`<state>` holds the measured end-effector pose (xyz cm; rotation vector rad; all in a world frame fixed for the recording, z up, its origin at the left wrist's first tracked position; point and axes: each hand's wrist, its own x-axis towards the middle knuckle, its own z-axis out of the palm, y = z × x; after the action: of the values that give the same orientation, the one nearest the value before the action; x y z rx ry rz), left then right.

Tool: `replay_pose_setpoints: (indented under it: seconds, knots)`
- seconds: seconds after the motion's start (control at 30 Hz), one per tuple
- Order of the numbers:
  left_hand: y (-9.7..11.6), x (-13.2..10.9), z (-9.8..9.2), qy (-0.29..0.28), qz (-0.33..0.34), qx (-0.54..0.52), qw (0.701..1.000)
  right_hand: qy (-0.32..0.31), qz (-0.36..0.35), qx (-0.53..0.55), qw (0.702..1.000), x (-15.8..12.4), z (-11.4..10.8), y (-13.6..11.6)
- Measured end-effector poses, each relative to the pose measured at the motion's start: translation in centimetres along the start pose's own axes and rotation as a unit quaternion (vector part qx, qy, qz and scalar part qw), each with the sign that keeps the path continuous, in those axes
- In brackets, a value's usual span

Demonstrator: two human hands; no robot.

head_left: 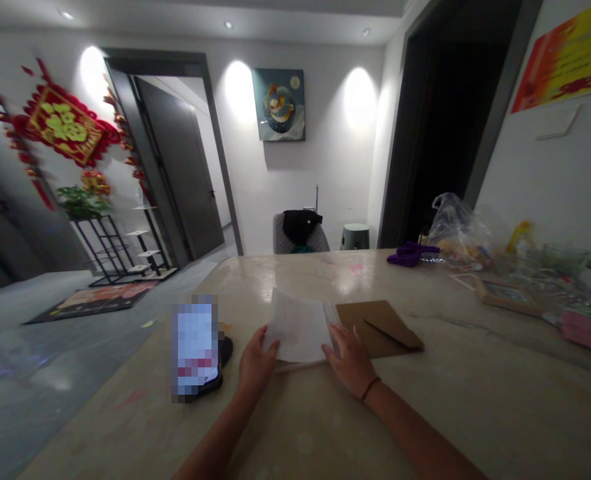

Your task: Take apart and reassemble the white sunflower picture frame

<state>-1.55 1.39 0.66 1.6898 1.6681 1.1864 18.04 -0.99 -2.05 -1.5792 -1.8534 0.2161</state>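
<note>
A small stack of thin white paper sheets is held low over the table in front of me. My left hand grips its left edge, thumb on top and fingers at the side. On the opposite edge, my right hand has its thumb on the top sheet and its fingers along the side; a dark band circles that wrist. Just right of the sheets lies a brown envelope with a pointed flap. Left of my left hand, a phone with a lit, blurred-out screen leans on a dark stand.
The marble-look table spreads around my hands. Along its right side are a purple cloth, a clear plastic bag, a wooden frame and a pink packet. A grey chair stands beyond the far edge.
</note>
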Motion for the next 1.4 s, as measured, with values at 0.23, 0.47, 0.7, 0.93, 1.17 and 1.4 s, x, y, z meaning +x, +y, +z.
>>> replay_pose_setpoints:
  seconds: [0.23, 0.47, 0.7, 0.93, 1.17, 1.4]
  knots:
    - [0.4, -0.1, -0.1, -0.016, -0.042, -0.21, 0.977, 0.089, 0.08, 0.111, 0.987, 0.7, 0.7, 1.1]
    - [0.6, -0.1, 0.3, -0.054, 0.001, -0.236, 0.97, 0.133, 0.154, 0.376, 0.904, 1.8, -0.7, 2.1]
    - [0.6, -0.9, 0.4, 0.069, 0.234, 0.08, 0.967, 0.155, 0.193, 0.489, 0.837, 2.2, -1.5, 2.0]
    - [1.0, -2.0, 1.3, 0.009, 0.361, 0.273, 0.892, 0.098, 0.156, 0.562, 0.807, 1.4, -2.4, -0.9]
    - [1.4, -1.8, -0.3, 0.023, 0.209, 0.14, 0.968, 0.023, 0.116, 0.607, 0.785, 1.0, -2.5, -2.3]
    - [2.2, -1.6, 0.4, 0.041, -0.039, -0.201, 0.978, 0.037, 0.229, 0.598, 0.768, 1.2, -0.9, -1.0]
